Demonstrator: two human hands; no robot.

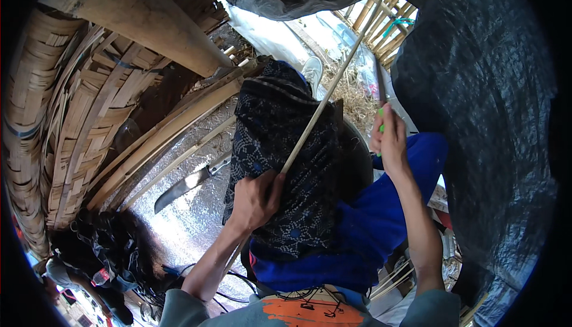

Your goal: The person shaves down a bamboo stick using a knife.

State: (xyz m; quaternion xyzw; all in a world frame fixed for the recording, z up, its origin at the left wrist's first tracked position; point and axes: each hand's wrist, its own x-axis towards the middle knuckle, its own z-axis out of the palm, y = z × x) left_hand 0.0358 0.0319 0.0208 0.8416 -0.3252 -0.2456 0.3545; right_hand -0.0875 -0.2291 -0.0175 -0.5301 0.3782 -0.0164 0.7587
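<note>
My left hand (256,199) is closed around a long thin bamboo strip (322,103). The strip slants up to the right across my lap, and its lower end shows below my wrist. In my right hand (391,139), held to the right of the strip, is a knife with a green handle (380,112). Its narrow blade (382,82) points away from me and stands apart from the strip. A dark patterned cloth (280,130) covers my left leg under the strip.
Left of my leg a broad-bladed knife (182,191) lies on a shiny sheet. Beyond it are bamboo lengths (173,127), woven bamboo panels (89,130) and a thick pole (143,17). Dark plastic sheeting (476,118) hangs at the right. Shavings (357,103) lie ahead.
</note>
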